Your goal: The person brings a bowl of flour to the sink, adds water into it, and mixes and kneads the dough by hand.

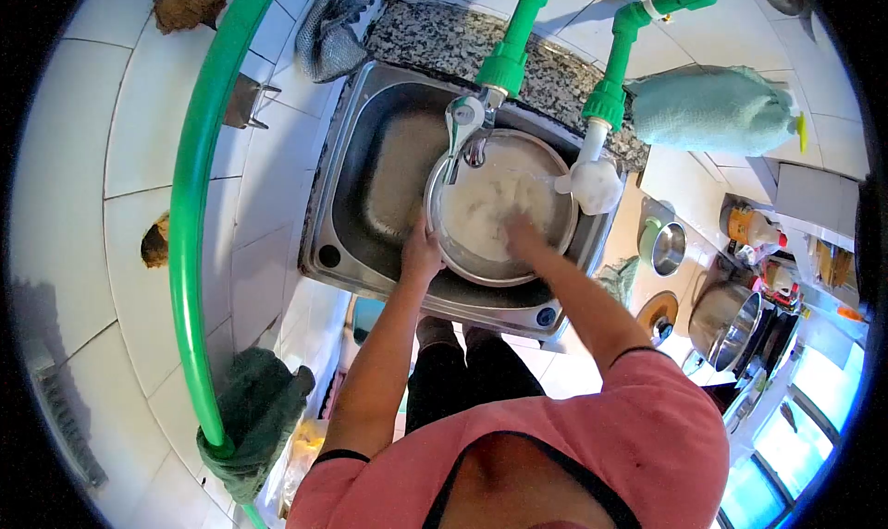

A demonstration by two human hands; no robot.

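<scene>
A round metal basin [439,242] sits in the sink [361,196], below the tap [465,117]. Cloudy white liquid [476,210] fills much of it; whatever lies beneath the surface is hidden. My left hand [422,253] grips the basin's near-left rim, thumb up along the wall. Over the right part of the basin, my right hand [524,237] reaches down into the white liquid. Its fingers are blurred and partly covered, so I cannot make out whether they hold anything.
Green pipes [509,53] come down behind the sink, one ending in a white-wrapped tap [595,185]. A grey cloth [331,37] hangs at the back left. On the right stand a green-handled pot [668,249] and a large metal pot [726,321].
</scene>
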